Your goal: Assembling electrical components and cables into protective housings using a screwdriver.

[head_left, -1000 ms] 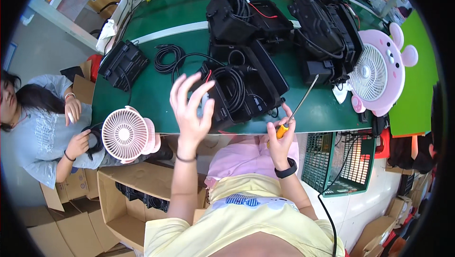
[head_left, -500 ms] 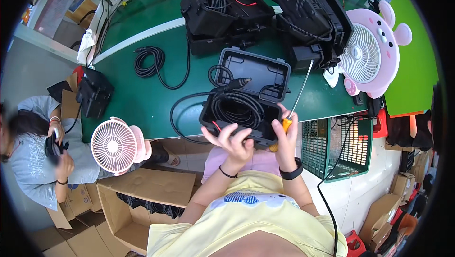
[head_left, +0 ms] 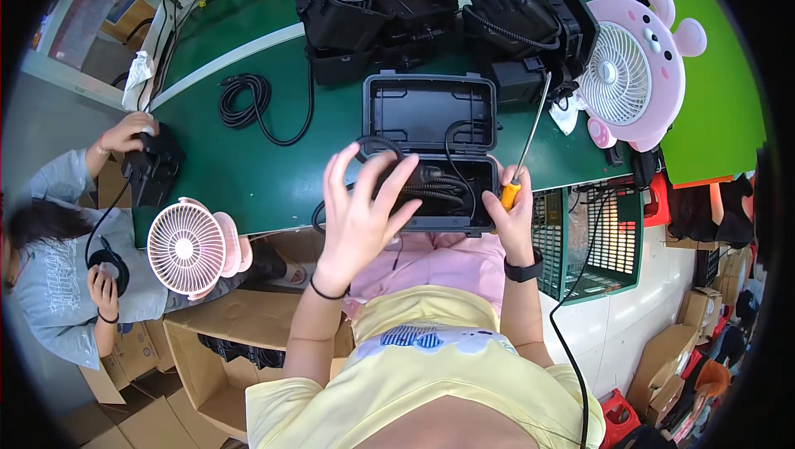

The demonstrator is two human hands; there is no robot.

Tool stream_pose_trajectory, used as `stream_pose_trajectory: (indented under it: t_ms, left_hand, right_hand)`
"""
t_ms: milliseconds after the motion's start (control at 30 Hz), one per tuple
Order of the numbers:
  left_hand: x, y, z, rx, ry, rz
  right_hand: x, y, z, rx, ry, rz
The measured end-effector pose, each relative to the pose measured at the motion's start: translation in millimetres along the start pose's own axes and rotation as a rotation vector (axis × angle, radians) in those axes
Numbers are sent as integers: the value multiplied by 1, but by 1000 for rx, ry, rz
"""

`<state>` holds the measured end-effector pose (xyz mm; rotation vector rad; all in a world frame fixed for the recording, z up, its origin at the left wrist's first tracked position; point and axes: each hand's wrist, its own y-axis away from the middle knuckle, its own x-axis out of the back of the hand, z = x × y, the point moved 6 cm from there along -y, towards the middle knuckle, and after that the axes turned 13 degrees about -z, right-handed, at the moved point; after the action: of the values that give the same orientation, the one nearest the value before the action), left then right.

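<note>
An open black plastic case (head_left: 431, 113) lies at the table's front edge, its lid tipped back away from me. Inside it sits a coiled black corrugated cable (head_left: 439, 188) with a plug end, partly hidden by my hand. My left hand (head_left: 362, 205) is over the case's left side, fingers spread, at the cable; whether it presses on the cable I cannot tell. With my right hand (head_left: 515, 221) I hold a screwdriver (head_left: 513, 191) with a yellow handle, its long shaft pointing up and away. That hand also touches the case's right side.
Black cases (head_left: 344, 26) with cables stand at the back, more (head_left: 522, 18) at back right. A loose cable (head_left: 246, 101) lies at left. Two fans (head_left: 184, 248), (head_left: 625, 72) flank the table. A green crate (head_left: 592, 242) is below right. A co-worker (head_left: 62, 275) handles a black case at left.
My left hand has risen from the case's front edge to over its left side, fingers spreading. The case now lies straighter, and the cable sits lower in it. The co-worker's hand has reached to a black case.
</note>
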<state>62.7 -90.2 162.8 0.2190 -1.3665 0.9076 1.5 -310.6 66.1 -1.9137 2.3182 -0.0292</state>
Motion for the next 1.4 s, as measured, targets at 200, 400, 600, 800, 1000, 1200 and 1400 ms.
stream_pose_trajectory:
  t_ms: [200, 400, 600, 800, 1000, 1200, 1400]
  left_hand:
    - [15, 2, -20, 45, -97, 170]
    - [71, 50, -91, 561, 1, 785]
    - [52, 61, -73, 545, -453, 20]
    - [-5, 79, 22, -392, -426, -150]
    - [-26, 69, 20, -612, -632, -48]
    - [-11, 54, 33, -869, -605, -40]
    - [10, 23, -12, -48, 188, -109]
  right_hand:
    - [-2, -4, -1, 19, 21, -70]
    - [-4, -6, 0, 32, -11, -93]
    - [-1, -7, -1, 25, 21, -100]
    - [-4, -6, 2, 16, -40, -109]
    - [-2, -5, 4, 10, -34, -86]
    - [-6, -6, -2, 26, -81, -90]
    - [-4, -6, -2, 27, -29, -88]
